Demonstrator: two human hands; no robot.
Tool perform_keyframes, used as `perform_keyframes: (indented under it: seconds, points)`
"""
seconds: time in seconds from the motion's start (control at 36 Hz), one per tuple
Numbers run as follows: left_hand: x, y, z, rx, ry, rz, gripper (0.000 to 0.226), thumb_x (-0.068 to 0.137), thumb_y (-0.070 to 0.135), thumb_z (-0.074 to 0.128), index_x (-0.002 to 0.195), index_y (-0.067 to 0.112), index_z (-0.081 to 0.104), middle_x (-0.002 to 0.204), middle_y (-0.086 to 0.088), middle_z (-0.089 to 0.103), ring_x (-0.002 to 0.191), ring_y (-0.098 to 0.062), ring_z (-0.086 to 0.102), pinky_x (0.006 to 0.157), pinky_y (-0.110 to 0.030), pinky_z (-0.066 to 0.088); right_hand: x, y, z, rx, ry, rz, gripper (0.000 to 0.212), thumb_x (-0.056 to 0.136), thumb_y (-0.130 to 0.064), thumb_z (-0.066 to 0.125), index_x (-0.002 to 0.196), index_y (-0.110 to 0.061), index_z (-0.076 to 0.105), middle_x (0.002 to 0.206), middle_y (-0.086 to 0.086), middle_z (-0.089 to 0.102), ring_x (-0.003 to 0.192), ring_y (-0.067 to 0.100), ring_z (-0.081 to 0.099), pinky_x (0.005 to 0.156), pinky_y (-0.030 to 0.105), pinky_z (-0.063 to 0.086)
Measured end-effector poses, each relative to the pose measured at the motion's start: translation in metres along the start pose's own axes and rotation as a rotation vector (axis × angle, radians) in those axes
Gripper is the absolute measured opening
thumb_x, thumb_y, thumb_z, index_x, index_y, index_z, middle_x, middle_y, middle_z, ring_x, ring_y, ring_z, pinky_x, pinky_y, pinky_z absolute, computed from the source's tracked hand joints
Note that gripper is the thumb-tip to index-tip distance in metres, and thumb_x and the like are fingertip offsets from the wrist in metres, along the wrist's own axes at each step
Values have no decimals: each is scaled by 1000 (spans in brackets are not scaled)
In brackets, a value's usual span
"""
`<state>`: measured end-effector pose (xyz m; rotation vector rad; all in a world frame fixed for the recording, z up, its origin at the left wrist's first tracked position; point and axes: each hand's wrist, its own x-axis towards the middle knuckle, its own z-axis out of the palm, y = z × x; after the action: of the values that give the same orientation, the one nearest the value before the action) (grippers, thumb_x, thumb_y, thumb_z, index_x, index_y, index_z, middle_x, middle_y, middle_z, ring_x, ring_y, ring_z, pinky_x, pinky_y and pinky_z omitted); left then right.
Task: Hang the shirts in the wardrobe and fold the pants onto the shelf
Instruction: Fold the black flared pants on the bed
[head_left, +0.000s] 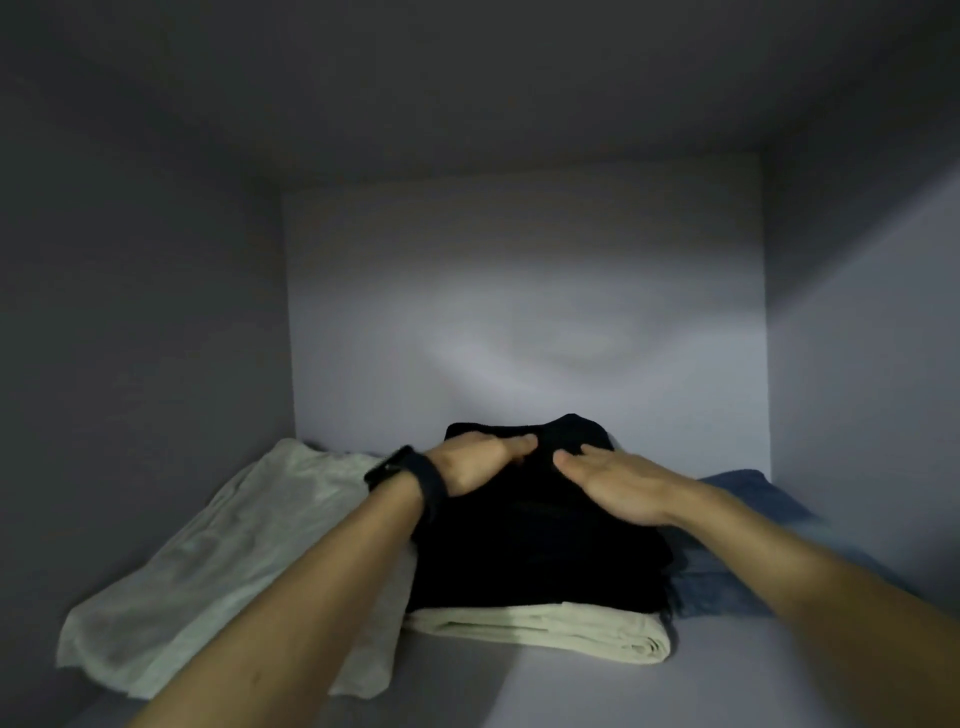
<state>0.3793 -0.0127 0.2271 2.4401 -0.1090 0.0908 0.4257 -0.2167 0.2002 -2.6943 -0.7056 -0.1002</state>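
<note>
Head view, setting: a shelf (571, 691) inside a pale wardrobe compartment, dimly lit, with a brighter patch on the back wall (519, 312).
Head view, landmark: the black pants (535, 561), folded into a thick dark block that lies mid-shelf, its far edge near the back wall.
Head view, under the landmark: a cream folded garment (545, 631) lies directly beneath the black pants, touching them; its rolled front edge sticks out toward the camera.
Head view, left of the landmark: a pale garment (208, 561) lies flat on the shelf just beside the black pants, running from near the back wall to the front edge.
Head view, right of the landmark: a blue garment (717, 592) lies against the side of the black pants, partly hidden by the right forearm.
Head view, left hand (472, 462): palm down on the far top of the black pants; its fingers (514, 447) are straight and pressed together, lying flat on the cloth and pointing toward the other hand. A black wristband (415, 480) circles the wrist.
Head view, right hand (618, 486): palm down on the top of the black pants, just right of the left hand; its fingers (576, 460) are straight and close together, flat on the cloth. The fingertips of the two hands are nearly touching.
Head view, thumbs: blurred; whether they tuck under any fold cannot be told.
</note>
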Motion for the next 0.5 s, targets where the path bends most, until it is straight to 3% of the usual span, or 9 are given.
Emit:
perform_keyframes:
  seconds: [0.08,0.17,0.25,0.31,0.5]
  points:
    - [22,12,-3,309,257,-33,53,97,61,41,131,27,63,137,-1,61,123,-25,57,106,-34,41,31,-8,-2,-44,115,11,56,107,-48,8,159,-35,26,168,-6,15,156,17,0,126,43,-1]
    - [37,6,15,450,350,-50,54,98,56,33,138,28,56,144,-4,55,131,-28,49,110,-48,34,52,-12,9,-27,121,160,56,103,-54,10,158,-47,11,169,-7,-5,155,29,-12,125,53,-4]
    - [46,-19,41,493,270,-101,64,99,60,26,156,31,32,166,-1,22,153,-25,14,120,-54,11,62,-12,33,-64,76,213,57,102,-57,10,158,-48,1,168,-7,-17,152,28,-24,120,60,-11]
    - [49,-37,48,477,226,-115,72,95,68,24,159,36,19,169,3,3,155,-21,-7,122,-51,-3,69,-8,48,-97,50,221,58,102,-59,8,158,-47,-1,167,-6,-20,150,26,-29,118,64,-14]
    - [54,-47,35,406,76,-107,99,60,83,39,152,57,13,168,4,-7,153,-21,-16,119,-54,-5,80,5,52,-65,32,281,68,90,-81,9,153,-58,1,165,-12,-22,147,30,-34,110,73,-13]
